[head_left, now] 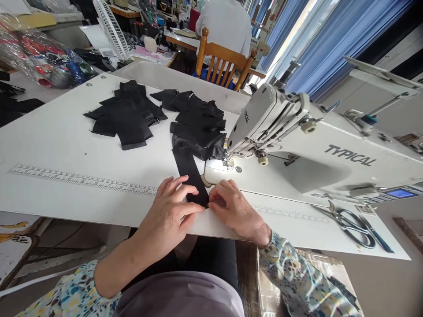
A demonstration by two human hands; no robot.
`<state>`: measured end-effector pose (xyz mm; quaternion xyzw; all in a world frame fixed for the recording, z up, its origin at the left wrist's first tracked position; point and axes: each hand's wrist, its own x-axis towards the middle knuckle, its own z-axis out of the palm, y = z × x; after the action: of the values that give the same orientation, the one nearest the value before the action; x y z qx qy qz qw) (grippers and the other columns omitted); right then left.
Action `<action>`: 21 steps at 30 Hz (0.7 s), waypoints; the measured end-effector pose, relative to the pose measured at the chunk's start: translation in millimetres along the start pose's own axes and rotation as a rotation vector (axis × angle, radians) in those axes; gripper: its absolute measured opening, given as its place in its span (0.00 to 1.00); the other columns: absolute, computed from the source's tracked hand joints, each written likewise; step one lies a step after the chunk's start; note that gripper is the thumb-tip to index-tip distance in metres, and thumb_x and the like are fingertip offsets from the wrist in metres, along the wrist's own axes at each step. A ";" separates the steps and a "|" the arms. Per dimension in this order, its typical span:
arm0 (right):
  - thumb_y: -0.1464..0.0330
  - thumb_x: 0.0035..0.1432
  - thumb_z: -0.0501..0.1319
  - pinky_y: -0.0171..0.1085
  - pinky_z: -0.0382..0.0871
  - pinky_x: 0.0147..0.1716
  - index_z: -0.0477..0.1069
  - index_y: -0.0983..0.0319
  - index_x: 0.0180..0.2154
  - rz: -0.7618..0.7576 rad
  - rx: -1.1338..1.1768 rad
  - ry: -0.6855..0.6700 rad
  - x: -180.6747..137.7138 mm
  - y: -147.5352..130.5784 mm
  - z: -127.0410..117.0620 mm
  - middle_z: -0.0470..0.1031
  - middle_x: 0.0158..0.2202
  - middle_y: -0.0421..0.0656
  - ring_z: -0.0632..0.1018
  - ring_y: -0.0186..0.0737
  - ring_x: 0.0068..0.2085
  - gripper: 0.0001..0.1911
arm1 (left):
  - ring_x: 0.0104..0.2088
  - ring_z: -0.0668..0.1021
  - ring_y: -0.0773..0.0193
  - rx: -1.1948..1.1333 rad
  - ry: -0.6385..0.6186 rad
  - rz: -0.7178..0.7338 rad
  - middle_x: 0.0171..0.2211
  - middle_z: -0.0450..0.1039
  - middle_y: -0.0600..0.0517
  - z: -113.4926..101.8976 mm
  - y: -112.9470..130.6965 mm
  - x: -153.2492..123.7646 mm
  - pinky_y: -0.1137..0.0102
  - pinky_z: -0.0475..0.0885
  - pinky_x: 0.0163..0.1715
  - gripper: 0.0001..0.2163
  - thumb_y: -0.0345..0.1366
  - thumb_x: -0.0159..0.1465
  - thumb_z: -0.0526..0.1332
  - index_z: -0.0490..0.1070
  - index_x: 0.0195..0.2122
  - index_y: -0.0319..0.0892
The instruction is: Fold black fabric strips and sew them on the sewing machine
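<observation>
The left hand point(170, 215) and right hand point(234, 211) are being closed on the near end of one black satin strip point(191, 174), lying on the white tabletop point(66, 141). Its far end is being hidden under the right black fabric pile point(198, 121), one of two, beside the left black fabric pile point(125, 114). One white sewing machine point(274, 123) is being kept beside them.

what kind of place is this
Most likely a sewing workshop: a white industrial sewing machine set into a table with a printed ruler, piles of cut black fabric, and a person seated at another machine.
</observation>
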<state>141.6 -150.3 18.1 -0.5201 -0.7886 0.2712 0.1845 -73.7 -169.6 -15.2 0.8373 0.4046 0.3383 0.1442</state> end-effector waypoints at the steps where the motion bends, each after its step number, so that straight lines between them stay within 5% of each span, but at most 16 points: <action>1: 0.79 0.59 0.60 0.43 0.66 0.42 0.68 0.58 0.32 0.003 0.002 -0.002 0.5 0.0 -0.2 0.69 0.35 0.40 0.67 0.42 0.42 0.09 | 0.63 0.67 0.48 -0.005 0.002 0.009 0.47 0.74 0.49 -1.3 -1.3 -0.9 0.45 0.61 0.64 0.14 0.25 0.70 0.58 0.82 0.38 0.48; 5: 0.78 0.59 0.60 0.42 0.65 0.42 0.67 0.58 0.32 0.019 0.016 -0.016 2.4 0.5 -0.9 0.69 0.34 0.39 0.67 0.43 0.42 0.09 | 0.63 0.67 0.49 -0.007 -0.050 0.048 0.45 0.75 0.49 -12.4 -3.7 -1.6 0.49 0.63 0.64 0.14 0.26 0.70 0.58 0.83 0.39 0.47; 13: 0.74 0.58 0.59 0.42 0.64 0.41 0.68 0.57 0.31 0.042 0.002 -0.079 5.3 0.6 -4.5 0.68 0.34 0.39 0.67 0.44 0.43 0.06 | 0.47 0.73 0.58 0.079 -0.433 0.107 0.38 0.76 0.52 -43.2 -6.5 32.2 0.60 0.66 0.56 0.24 0.14 0.59 0.58 0.85 0.41 0.51; 21: 0.67 0.57 0.60 0.42 0.65 0.41 0.70 0.57 0.33 0.094 0.000 -0.089 6.6 1.8 -4.6 0.68 0.37 0.40 0.68 0.44 0.46 0.01 | 0.46 0.73 0.57 0.028 -0.561 0.050 0.38 0.80 0.55 -41.7 -13.2 55.4 0.64 0.62 0.54 0.10 0.31 0.64 0.65 0.86 0.35 0.55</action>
<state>142.9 -142.6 20.7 -0.5438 -0.7708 0.3026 0.1362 -85.3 -119.7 33.4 0.9100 0.3325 0.0911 0.2305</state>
